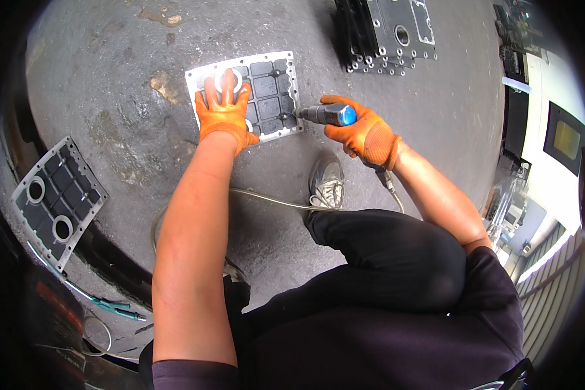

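A flat metal cover plate [265,88], dark and ribbed inside with a bright rim full of holes, lies on the floor ahead of me. My left hand [225,120], in an orange glove, presses on its left part with the fingers spread, partly hiding a round ring. An air drill [324,115] with a grey body and blue rear cap is gripped in my right hand [367,135], also gloved in orange. The drill's nose points left and meets the plate's right rim; I cannot make out its very tip. A thin hose [391,185] runs from the handle.
Several similar dark plates [396,32] are stacked at the far right. Another plate with two round openings [60,201] lies at left. Below it is a teal air blow gun [110,305]. The clear hose [273,200] crosses the floor by my shoe [327,182].
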The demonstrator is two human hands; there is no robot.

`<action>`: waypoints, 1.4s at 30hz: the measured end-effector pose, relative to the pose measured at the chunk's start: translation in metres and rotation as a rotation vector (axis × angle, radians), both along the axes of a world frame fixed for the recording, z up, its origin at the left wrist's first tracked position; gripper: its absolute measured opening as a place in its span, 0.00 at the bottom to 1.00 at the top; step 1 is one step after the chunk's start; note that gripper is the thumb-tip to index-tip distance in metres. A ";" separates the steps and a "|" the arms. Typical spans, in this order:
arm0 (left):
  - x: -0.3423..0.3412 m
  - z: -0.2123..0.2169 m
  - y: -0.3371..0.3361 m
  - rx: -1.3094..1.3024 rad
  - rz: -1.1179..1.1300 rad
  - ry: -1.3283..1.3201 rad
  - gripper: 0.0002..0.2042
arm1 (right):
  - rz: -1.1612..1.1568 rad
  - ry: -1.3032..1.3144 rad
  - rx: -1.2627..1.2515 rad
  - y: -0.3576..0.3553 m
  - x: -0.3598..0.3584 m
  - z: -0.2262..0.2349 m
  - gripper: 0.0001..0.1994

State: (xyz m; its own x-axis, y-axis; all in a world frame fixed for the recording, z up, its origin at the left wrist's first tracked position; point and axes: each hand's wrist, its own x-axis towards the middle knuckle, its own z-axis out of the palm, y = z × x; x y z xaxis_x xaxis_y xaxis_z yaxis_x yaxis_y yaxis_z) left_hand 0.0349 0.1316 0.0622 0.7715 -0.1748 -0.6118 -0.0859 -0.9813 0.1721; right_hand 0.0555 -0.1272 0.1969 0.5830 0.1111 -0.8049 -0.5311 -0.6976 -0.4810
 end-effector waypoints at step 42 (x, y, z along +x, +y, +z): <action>-0.017 -0.024 0.028 -0.124 -0.084 -0.264 0.43 | 0.039 -0.018 0.100 -0.031 -0.043 -0.002 0.33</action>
